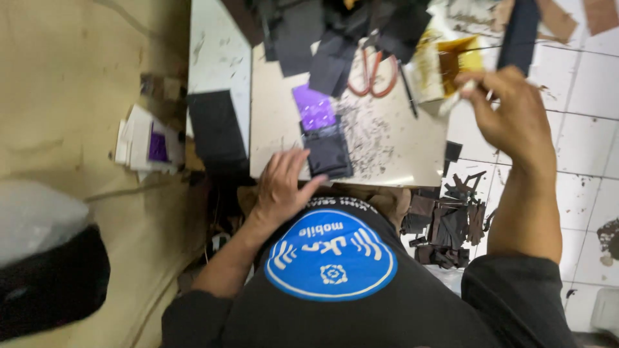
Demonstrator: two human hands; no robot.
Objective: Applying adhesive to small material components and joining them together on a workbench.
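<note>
Head view looks straight down at a person sitting on a white tile floor (580, 84). On one side hangs a big tan wall (71, 96). A pale work board (387, 135) lies flat in front of the person. Its near edge is close to the person's body. Its middle is bare but speckled with dark crumbs, so there is some room to move there. The far edge is crowded with black sheets (335, 32).

The left hand (284, 187) lies flat with fingers spread on the board's near edge. Its fingertips touch a small black piece (327, 151), which lies just below a purple piece (314, 106).

The right hand (509, 113) is lifted over the floor, beside the board. Its fingers pinch a thin pale thing (459, 95); I cannot tell what it is. A yellow glue tub (451, 64) sits close to it. Orange-handled scissors (374, 71) lie on the board. Dark scraps (451, 222) are piled on the floor by the right arm.
</note>
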